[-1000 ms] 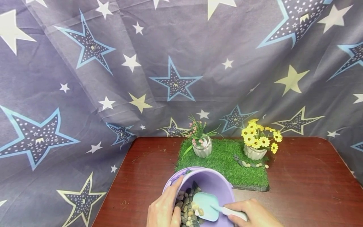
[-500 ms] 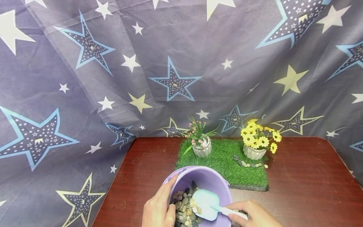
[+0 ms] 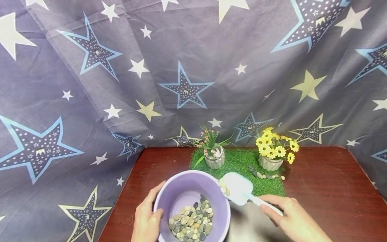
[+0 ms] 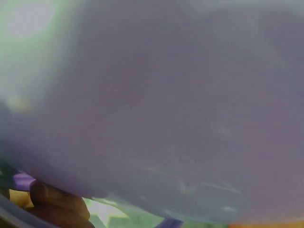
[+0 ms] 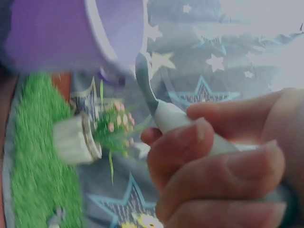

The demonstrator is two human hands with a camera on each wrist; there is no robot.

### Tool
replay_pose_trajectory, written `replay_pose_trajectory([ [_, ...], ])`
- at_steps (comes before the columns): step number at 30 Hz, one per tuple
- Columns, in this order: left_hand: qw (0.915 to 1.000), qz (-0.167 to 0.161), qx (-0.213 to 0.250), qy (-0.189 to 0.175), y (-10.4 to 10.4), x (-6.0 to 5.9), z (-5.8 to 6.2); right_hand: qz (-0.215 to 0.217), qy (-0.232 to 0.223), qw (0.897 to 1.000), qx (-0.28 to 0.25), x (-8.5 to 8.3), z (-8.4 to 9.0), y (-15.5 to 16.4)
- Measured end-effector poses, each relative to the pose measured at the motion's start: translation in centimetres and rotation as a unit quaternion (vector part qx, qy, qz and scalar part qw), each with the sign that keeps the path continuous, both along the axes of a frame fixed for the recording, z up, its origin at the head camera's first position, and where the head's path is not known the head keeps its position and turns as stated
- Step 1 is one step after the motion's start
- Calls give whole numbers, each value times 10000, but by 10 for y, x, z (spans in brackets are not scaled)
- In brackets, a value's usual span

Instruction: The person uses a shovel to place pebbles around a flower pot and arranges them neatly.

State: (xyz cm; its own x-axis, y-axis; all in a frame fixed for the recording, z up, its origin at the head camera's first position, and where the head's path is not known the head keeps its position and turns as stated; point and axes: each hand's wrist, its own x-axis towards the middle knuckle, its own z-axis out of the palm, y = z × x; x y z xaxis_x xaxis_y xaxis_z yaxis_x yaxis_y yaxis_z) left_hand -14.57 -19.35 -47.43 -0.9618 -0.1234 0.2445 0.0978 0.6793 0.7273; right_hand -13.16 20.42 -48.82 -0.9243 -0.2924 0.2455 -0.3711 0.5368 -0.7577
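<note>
Left hand (image 3: 146, 220) grips the rim of the purple bucket (image 3: 181, 188) on the desk (image 3: 326, 181); pebbles (image 3: 191, 222) lie inside. Right hand (image 3: 291, 218) grips the scoop (image 3: 239, 192), held just right of the bucket rim with a few pebbles on it, over the grass mat (image 3: 242, 164).

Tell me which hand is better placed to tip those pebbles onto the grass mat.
The right hand. It grips the scoop, which carries a few pebbles at the edge of the grass mat. The left hand holds the purple bucket by its rim.
</note>
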Motion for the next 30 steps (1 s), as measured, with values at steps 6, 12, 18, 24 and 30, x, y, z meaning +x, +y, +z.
replay_pose_trajectory([
  [6, 9916, 286, 1180, -441, -34, -9, -18, -827, -946, 9918, 238, -6, 6, 5],
  [12, 9858, 462, 1494, -607, -52, -11, -30, -1172, -1081, 9870, 185, -18, -12, 1],
  [18, 9820, 396, 1770, -530, -54, -13, -36, -1609, -1334, 9778, -171, -42, -59, -6],
  [24, 9780, 347, 1979, -563, -54, -14, -41, -1915, -1823, 9623, -636, -51, -96, -12],
  [30, 9779, 359, 2005, -472, -55, -15, -40, -1817, -2187, 9521, -1128, -65, -105, -26],
])
